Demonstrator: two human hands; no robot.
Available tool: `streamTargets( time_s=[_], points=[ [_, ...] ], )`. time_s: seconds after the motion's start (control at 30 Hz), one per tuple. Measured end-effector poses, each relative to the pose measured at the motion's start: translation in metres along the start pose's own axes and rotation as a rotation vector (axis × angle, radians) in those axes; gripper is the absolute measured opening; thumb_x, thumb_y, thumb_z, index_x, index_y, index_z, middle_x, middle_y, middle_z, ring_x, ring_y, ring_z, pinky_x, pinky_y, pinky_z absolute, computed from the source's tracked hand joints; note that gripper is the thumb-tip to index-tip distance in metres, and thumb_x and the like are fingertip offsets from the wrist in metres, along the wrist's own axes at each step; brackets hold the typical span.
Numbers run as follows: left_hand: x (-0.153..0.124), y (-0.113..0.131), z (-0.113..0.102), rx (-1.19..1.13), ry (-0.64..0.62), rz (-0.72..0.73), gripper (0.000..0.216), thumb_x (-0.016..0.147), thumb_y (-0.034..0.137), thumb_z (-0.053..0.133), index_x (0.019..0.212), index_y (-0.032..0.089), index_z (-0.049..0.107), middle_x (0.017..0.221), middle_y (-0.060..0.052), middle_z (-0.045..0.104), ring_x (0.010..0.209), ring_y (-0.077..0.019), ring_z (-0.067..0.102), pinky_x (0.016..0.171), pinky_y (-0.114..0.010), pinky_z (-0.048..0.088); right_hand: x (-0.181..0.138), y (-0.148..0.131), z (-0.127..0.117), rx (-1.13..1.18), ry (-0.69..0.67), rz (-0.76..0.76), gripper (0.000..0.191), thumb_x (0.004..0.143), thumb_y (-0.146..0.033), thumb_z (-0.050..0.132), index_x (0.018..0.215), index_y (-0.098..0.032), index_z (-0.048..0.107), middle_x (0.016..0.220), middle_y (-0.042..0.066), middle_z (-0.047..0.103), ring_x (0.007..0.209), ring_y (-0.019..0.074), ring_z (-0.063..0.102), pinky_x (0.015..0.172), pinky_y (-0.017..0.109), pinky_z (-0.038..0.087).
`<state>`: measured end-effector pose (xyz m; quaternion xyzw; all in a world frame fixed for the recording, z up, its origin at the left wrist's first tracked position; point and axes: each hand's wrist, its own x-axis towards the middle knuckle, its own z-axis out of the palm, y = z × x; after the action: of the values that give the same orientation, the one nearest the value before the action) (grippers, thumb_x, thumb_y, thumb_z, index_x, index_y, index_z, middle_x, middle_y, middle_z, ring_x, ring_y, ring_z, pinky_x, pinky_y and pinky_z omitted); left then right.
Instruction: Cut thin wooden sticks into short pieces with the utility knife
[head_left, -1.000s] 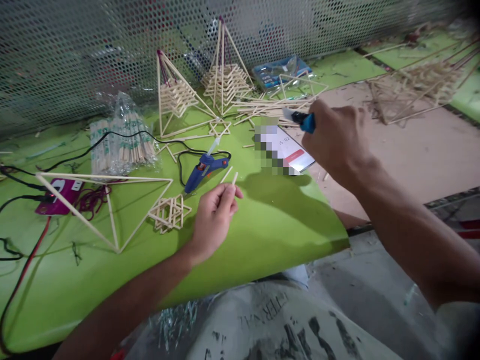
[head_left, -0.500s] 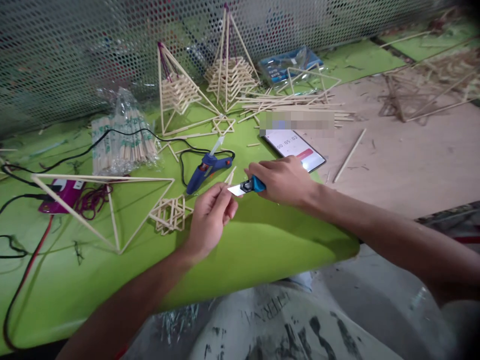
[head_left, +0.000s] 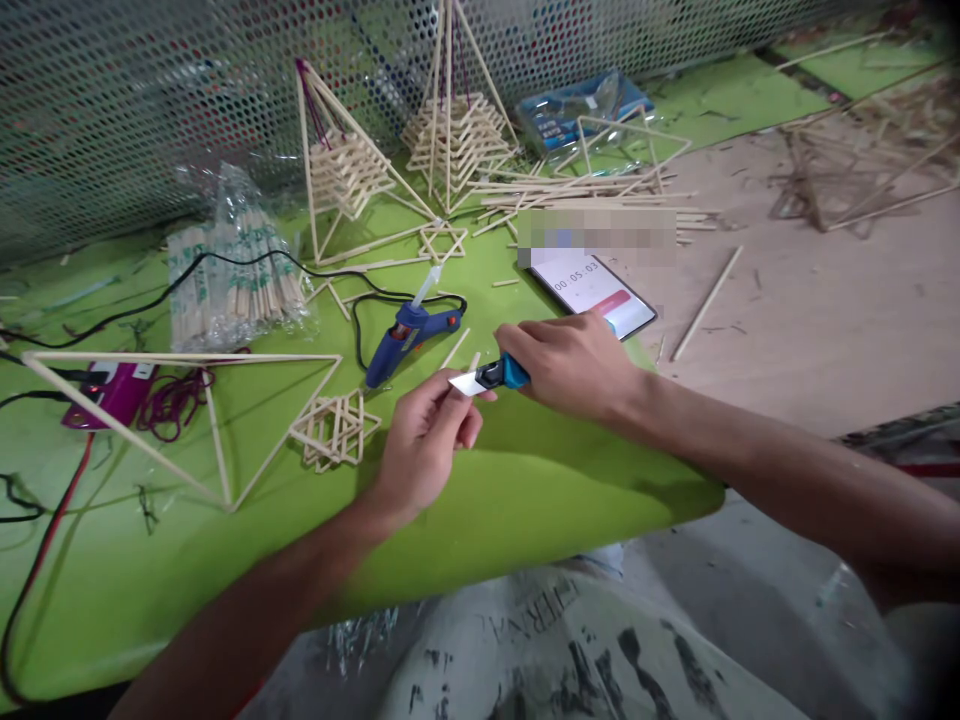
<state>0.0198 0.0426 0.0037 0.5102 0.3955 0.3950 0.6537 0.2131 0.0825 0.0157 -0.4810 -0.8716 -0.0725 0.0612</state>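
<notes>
My left hand (head_left: 424,445) is closed in a pinch on a short thin wooden stick (head_left: 473,361) whose tip pokes up past the fingers. My right hand (head_left: 574,365) is wrapped round a blue-handled utility knife (head_left: 489,376), its blade pointing left and resting against the stick at my left fingertips. Both hands hover over a green sheet (head_left: 480,490). A blue glue gun (head_left: 405,337) lies just beyond them. A small star of glued sticks (head_left: 335,428) sits left of my left hand.
A large stick triangle (head_left: 187,420) lies at left beside a purple power strip (head_left: 112,390) and cables. A bag of sticks (head_left: 225,280), two stick pyramids (head_left: 352,170), loose sticks (head_left: 600,195) and a phone (head_left: 592,290) lie farther back. A perforated metal screen (head_left: 150,90) stands behind.
My right hand came down from beyond the phone with the knife and brought its blade to the stick in my left hand. My left hand has barely moved.
</notes>
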Motion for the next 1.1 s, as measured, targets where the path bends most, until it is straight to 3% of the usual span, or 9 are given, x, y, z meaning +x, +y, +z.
streamTargets(
  time_s=[0.47, 0.7, 0.9, 1.03, 1.1],
  points=[
    [0.001, -0.004, -0.001, 0.077, 0.009, 0.045, 0.021, 0.097, 0.035, 0.051, 0.096, 0.019, 0.064, 0.06, 0.004, 0.05, 0.048, -0.0044, 0.038, 0.044, -0.02, 0.026, 0.0, -0.001, 0.001, 0.06, -0.082, 0.012, 0.018, 0.084, -0.017, 0.041, 0.091, -0.016, 0.057, 0.065, 0.001, 0.061, 0.049, 0.0109, 0.041, 0.048, 0.027, 0.016],
    [0.003, 0.0, -0.005, 0.453, 0.087, 0.139, 0.025, 0.098, 0.035, 0.047, 0.083, 0.018, 0.057, 0.064, 0.003, 0.053, 0.05, -0.0059, 0.041, 0.048, -0.022, 0.03, 0.004, -0.003, -0.004, 0.221, -0.164, 0.072, 0.014, 0.077, -0.017, 0.048, 0.088, -0.018, 0.056, 0.064, 0.001, 0.059, 0.049, 0.0112, 0.037, 0.05, 0.028, 0.019],
    [0.01, 0.0, -0.01, 0.681, 0.105, 0.219, 0.013, 0.098, 0.027, 0.047, 0.106, 0.018, 0.05, 0.081, -0.001, 0.067, 0.073, -0.0117, 0.064, 0.067, -0.023, 0.047, -0.001, 0.006, -0.015, 0.503, -0.117, 0.043, 0.024, 0.087, -0.032, 0.045, 0.103, -0.016, 0.045, 0.061, -0.003, 0.047, 0.049, 0.0118, 0.036, 0.051, 0.028, 0.025],
    [0.016, -0.003, -0.017, 1.11, 0.104, 0.441, 0.013, 0.095, 0.024, 0.051, 0.098, 0.017, 0.061, 0.086, -0.004, 0.07, 0.074, -0.0135, 0.065, 0.066, -0.024, 0.049, -0.001, 0.017, -0.015, 0.535, -0.045, 0.046, 0.017, 0.094, -0.03, 0.036, 0.098, -0.015, 0.045, 0.067, -0.001, 0.047, 0.054, 0.0121, 0.039, 0.054, 0.029, 0.027],
    [0.019, -0.006, -0.021, 1.346, 0.107, 0.555, 0.017, 0.095, 0.022, 0.051, 0.101, 0.018, 0.066, 0.09, -0.004, 0.071, 0.074, -0.0146, 0.066, 0.064, -0.025, 0.05, 0.001, 0.019, -0.011, 0.511, -0.005, 0.055, 0.023, 0.098, -0.032, 0.033, 0.096, -0.015, 0.048, 0.072, 0.003, 0.052, 0.058, 0.0124, 0.042, 0.055, 0.028, 0.028]
  ],
)
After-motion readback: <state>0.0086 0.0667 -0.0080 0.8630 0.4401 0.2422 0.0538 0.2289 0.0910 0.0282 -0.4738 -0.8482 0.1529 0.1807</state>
